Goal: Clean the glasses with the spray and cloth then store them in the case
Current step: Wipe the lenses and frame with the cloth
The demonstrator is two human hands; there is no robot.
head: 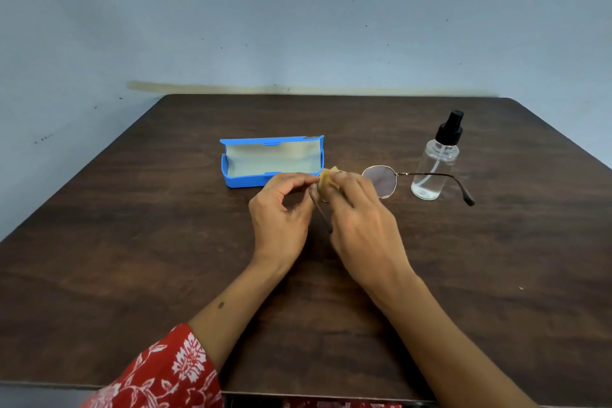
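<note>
Thin metal-framed glasses point(381, 180) are held above the middle of the dark wooden table point(132, 225). My left hand point(281, 209) pinches the frame at its left lens. My right hand point(361, 219) presses a small yellow cloth point(328, 179) onto that lens, which is hidden by the cloth and fingers. The right lens and one temple arm stick out to the right. A blue glasses case point(271, 161) lies open just behind my left hand, with a pale lining. A clear spray bottle point(433, 169) with a black nozzle stands upright on the right.
A pale blue wall point(298, 26) rises right behind the table's far edge. My left forearm wears a red floral sleeve point(165, 374) near the table's front edge.
</note>
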